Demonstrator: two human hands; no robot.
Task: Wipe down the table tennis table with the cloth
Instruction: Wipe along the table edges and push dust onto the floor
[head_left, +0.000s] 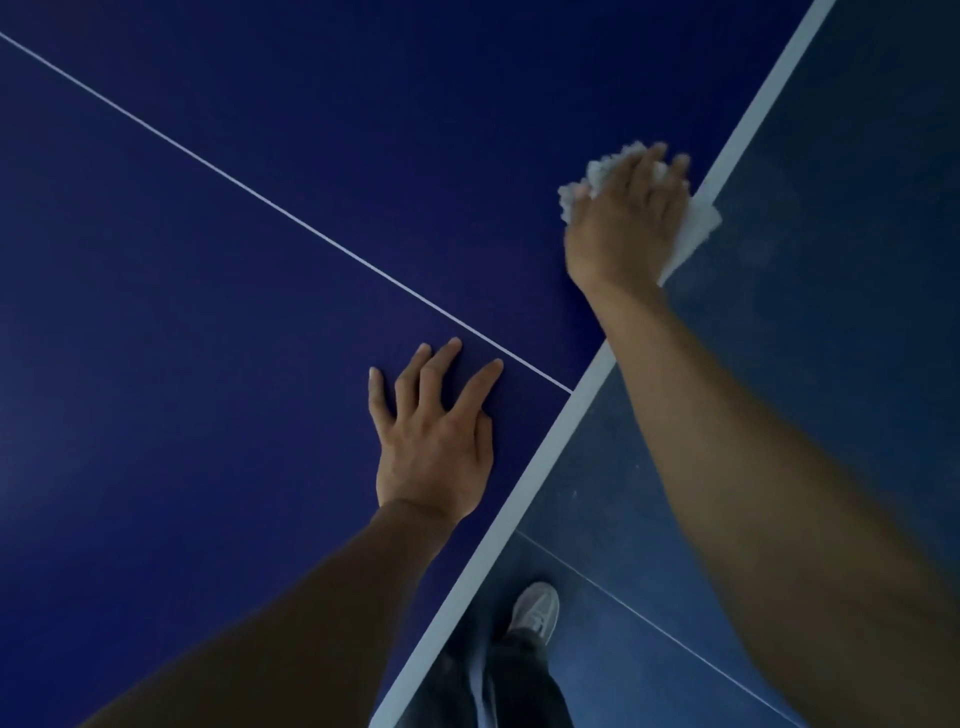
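Note:
The dark blue table tennis table (218, 364) fills the left and middle of the head view, with a thin white centre line running diagonally and a white band along its edge. My right hand (626, 218) presses a crumpled white cloth (693, 234) onto the table's white edge band, fingers spread over it; part of the cloth hangs past the edge. My left hand (434, 436) rests flat on the table near the edge, just left of the centre line, fingers straight and holding nothing.
The table's white edge band (524, 493) runs from bottom centre to top right. Beyond it lies the blue floor (831, 260) with a thin line. My leg in dark trousers and a white shoe (535, 608) stand close below the edge.

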